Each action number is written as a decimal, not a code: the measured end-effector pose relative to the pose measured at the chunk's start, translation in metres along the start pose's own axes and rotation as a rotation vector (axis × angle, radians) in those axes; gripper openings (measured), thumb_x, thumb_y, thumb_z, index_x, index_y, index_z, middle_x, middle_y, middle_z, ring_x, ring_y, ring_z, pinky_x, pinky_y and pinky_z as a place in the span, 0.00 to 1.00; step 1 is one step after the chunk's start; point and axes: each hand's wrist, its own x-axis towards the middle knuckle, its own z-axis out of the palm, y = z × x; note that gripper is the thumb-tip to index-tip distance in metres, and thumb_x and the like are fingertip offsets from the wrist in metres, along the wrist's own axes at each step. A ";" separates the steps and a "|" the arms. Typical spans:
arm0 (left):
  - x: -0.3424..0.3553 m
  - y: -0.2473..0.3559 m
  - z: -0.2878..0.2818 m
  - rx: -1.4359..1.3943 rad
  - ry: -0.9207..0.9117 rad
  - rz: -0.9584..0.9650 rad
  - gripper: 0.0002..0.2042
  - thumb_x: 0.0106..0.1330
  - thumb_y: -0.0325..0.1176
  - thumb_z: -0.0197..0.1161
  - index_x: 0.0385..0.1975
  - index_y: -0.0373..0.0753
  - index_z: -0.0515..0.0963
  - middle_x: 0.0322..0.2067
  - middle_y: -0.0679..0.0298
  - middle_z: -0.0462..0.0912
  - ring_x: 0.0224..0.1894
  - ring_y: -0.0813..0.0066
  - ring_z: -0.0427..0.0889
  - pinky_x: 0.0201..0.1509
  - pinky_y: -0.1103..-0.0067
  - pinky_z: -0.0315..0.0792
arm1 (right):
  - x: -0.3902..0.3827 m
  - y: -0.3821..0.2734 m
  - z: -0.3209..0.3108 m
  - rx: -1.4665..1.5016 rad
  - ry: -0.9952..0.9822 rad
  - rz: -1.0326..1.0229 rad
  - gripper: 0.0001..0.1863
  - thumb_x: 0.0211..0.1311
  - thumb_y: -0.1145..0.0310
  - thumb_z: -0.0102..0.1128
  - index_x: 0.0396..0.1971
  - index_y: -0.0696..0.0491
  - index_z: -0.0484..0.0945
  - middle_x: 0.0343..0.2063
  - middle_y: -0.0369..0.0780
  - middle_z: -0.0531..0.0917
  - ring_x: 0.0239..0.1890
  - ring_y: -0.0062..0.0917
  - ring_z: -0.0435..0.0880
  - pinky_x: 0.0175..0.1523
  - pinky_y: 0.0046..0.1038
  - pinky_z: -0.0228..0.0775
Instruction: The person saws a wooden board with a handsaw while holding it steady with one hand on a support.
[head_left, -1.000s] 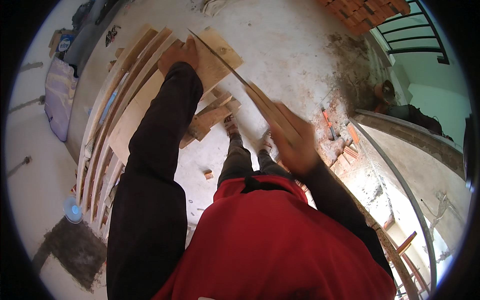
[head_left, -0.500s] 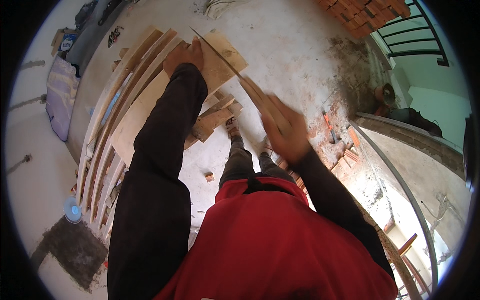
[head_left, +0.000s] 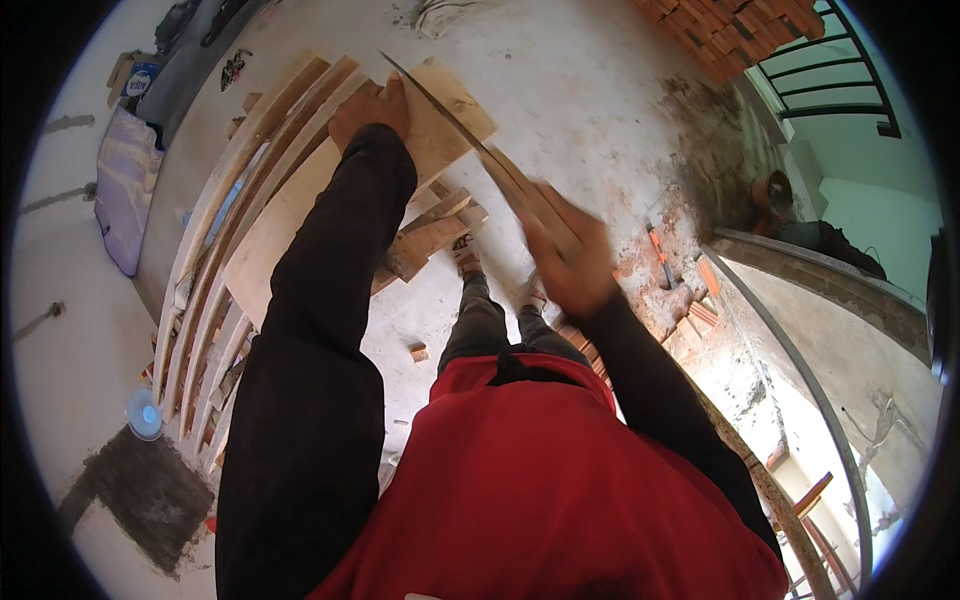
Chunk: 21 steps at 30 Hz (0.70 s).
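Observation:
A pale wooden board [head_left: 432, 150] slants across the upper left, over rough wooden blocks [head_left: 428, 245]. My left hand [head_left: 369, 112] grips the board near its far end, beside the saw, with the fingers curled over the edge. A handsaw [head_left: 512, 182] with a long wooden handle is in my right hand [head_left: 572, 252], which is closed round it and slightly blurred. The saw's thin blade lies across the board, its tip pointing to the far left. Part of the board is hidden under my left forearm.
Long curved planks [head_left: 215, 215] are stacked along the left. An orange-handled tool [head_left: 660, 255] lies among rubble on the right, near broken bricks [head_left: 700, 315]. A brick pile [head_left: 730, 35] and black railing [head_left: 835, 65] stand at the far right. A metal rail [head_left: 800, 375] curves down the right side.
My right hand and the saw have shifted very slightly along the line of the blade. My left hand stays in place on the board.

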 end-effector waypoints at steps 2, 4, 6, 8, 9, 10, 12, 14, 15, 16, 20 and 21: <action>0.003 -0.003 0.005 0.002 0.033 0.029 0.29 0.67 0.62 0.48 0.51 0.47 0.84 0.47 0.56 0.86 0.53 0.58 0.83 0.61 0.64 0.71 | 0.017 0.004 0.015 -0.054 0.032 -0.100 0.19 0.65 0.67 0.60 0.54 0.57 0.75 0.30 0.53 0.83 0.30 0.43 0.85 0.35 0.32 0.76; 0.007 -0.003 0.002 -0.001 0.017 0.023 0.30 0.67 0.63 0.48 0.52 0.47 0.83 0.49 0.54 0.85 0.55 0.57 0.82 0.62 0.64 0.70 | -0.002 -0.007 0.004 -0.083 0.000 -0.097 0.20 0.65 0.67 0.60 0.55 0.57 0.75 0.30 0.52 0.83 0.29 0.39 0.86 0.35 0.32 0.76; -0.001 -0.009 -0.009 0.008 -0.083 -0.044 0.33 0.66 0.65 0.47 0.54 0.45 0.82 0.53 0.51 0.82 0.59 0.55 0.79 0.64 0.64 0.70 | -0.060 -0.026 -0.031 -0.008 -0.059 0.087 0.23 0.65 0.69 0.59 0.57 0.63 0.72 0.32 0.49 0.85 0.32 0.31 0.88 0.39 0.29 0.78; -0.003 -0.009 -0.009 0.032 -0.101 -0.082 0.32 0.66 0.65 0.46 0.54 0.47 0.82 0.54 0.54 0.82 0.60 0.55 0.78 0.64 0.64 0.70 | -0.106 -0.043 -0.065 -0.080 -0.078 0.065 0.23 0.66 0.71 0.58 0.57 0.67 0.71 0.33 0.48 0.86 0.33 0.30 0.87 0.40 0.27 0.78; 0.000 -0.008 -0.008 0.041 -0.113 -0.095 0.31 0.66 0.65 0.46 0.54 0.48 0.82 0.54 0.55 0.82 0.60 0.55 0.78 0.64 0.64 0.69 | -0.106 -0.046 -0.066 -0.111 -0.078 0.027 0.23 0.66 0.71 0.58 0.57 0.68 0.71 0.34 0.48 0.86 0.33 0.30 0.87 0.41 0.27 0.78; 0.001 -0.011 -0.007 0.038 -0.066 -0.075 0.31 0.67 0.65 0.46 0.53 0.48 0.82 0.52 0.56 0.83 0.59 0.56 0.79 0.64 0.65 0.69 | -0.107 -0.045 -0.069 -0.128 -0.077 -0.023 0.23 0.66 0.71 0.57 0.57 0.69 0.71 0.34 0.49 0.86 0.33 0.30 0.87 0.41 0.27 0.78; 0.003 -0.016 0.004 0.015 0.013 -0.019 0.30 0.68 0.63 0.45 0.52 0.47 0.84 0.48 0.57 0.86 0.55 0.59 0.82 0.63 0.65 0.69 | -0.076 -0.025 -0.043 -0.142 -0.036 -0.122 0.23 0.65 0.71 0.58 0.56 0.67 0.72 0.33 0.49 0.86 0.33 0.30 0.87 0.41 0.28 0.78; 0.003 -0.006 0.005 -0.012 0.002 0.014 0.30 0.69 0.63 0.45 0.52 0.47 0.83 0.48 0.57 0.86 0.55 0.59 0.82 0.63 0.65 0.69 | -0.011 -0.012 -0.006 0.019 -0.071 0.050 0.22 0.66 0.70 0.58 0.56 0.66 0.72 0.32 0.51 0.85 0.34 0.30 0.87 0.41 0.29 0.78; 0.002 -0.002 0.004 -0.014 0.000 0.028 0.30 0.69 0.63 0.45 0.52 0.47 0.83 0.48 0.57 0.86 0.55 0.59 0.82 0.63 0.65 0.69 | 0.013 -0.004 0.008 -0.047 -0.015 -0.004 0.21 0.66 0.70 0.58 0.56 0.65 0.73 0.32 0.52 0.85 0.35 0.30 0.87 0.40 0.30 0.78; -0.003 0.001 0.003 0.000 -0.033 0.041 0.31 0.68 0.63 0.45 0.53 0.47 0.83 0.50 0.56 0.85 0.56 0.57 0.81 0.64 0.65 0.69 | 0.020 -0.001 0.016 -0.113 0.045 -0.041 0.20 0.67 0.70 0.57 0.55 0.64 0.73 0.32 0.53 0.84 0.35 0.30 0.88 0.40 0.30 0.78; 0.000 -0.013 -0.003 0.014 -0.060 -0.004 0.32 0.68 0.64 0.45 0.55 0.45 0.81 0.53 0.53 0.83 0.58 0.54 0.79 0.63 0.64 0.70 | -0.050 -0.026 -0.025 -0.036 -0.063 0.014 0.22 0.66 0.71 0.57 0.57 0.66 0.72 0.34 0.50 0.86 0.35 0.31 0.88 0.43 0.29 0.78; 0.001 -0.015 -0.003 0.009 -0.052 -0.005 0.33 0.68 0.64 0.45 0.55 0.45 0.81 0.52 0.52 0.83 0.58 0.54 0.79 0.63 0.63 0.70 | -0.079 -0.023 -0.037 -0.088 -0.036 -0.071 0.23 0.66 0.71 0.57 0.58 0.66 0.71 0.34 0.50 0.86 0.35 0.30 0.87 0.45 0.29 0.78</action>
